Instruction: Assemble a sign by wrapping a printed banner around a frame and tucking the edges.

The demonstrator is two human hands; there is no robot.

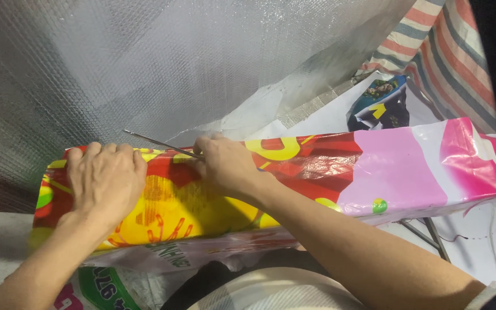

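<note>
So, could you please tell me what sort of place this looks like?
Probably a makeshift packing or sewing workspace: silver foil insulation sheeting as backdrop, a striped tarpaulin, and a colourful printed woven-plastic package held by the left hand while the right hand works a long metal needle.

Glossy woven-plastic sack (pixel 294 172); thin metal needle (pixel 156 142); silvery quilted foil sheet (pixel 144 63); striped woven tarp (pixel 449 51).

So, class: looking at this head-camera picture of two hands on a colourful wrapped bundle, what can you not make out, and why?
- Head view: the bundle's contents, hidden by its printed plastic wrap.
- The near end of the thin metal rod, covered by the right hand's fingers.
- What lies under the left hand, pressed flat on the wrap.
- The person's elbows and body, cut off by the bottom edge.
- What is behind the silver foil sheet.
</note>
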